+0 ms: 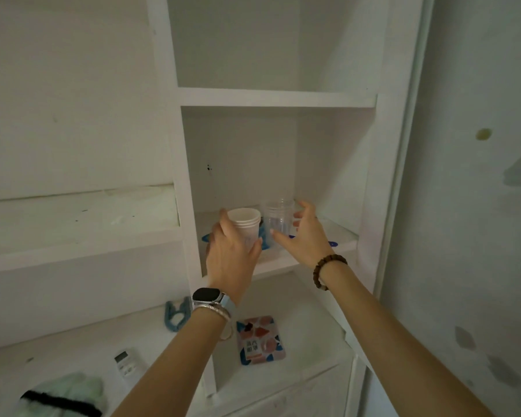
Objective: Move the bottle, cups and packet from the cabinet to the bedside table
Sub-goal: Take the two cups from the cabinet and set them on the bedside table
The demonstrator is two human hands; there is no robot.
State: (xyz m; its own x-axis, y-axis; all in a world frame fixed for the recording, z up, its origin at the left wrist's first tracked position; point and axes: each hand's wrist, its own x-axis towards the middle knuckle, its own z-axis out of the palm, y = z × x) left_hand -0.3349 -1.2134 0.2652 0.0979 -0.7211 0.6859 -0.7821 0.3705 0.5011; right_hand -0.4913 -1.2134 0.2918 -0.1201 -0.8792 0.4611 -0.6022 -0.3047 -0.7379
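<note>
A stack of white paper cups (245,221) stands on the middle shelf of the white cabinet (313,251). My left hand (232,254) is wrapped around its lower part. Right beside it stands a clear plastic bottle (278,218), wide-mouthed and without a cap. My right hand (306,233) is spread open around the bottle's right side, fingers apart, not closed on it. Under both lies something blue (265,239), mostly hidden, perhaps the packet. A patterned pink and blue packet (260,340) lies flat on the shelf below.
The shelf above is bare. On the lower surface at left lie a blue hanger clip (176,314), a white remote control (128,362) and a pale green cloth item with a black band (63,395). A stained wall runs along the right.
</note>
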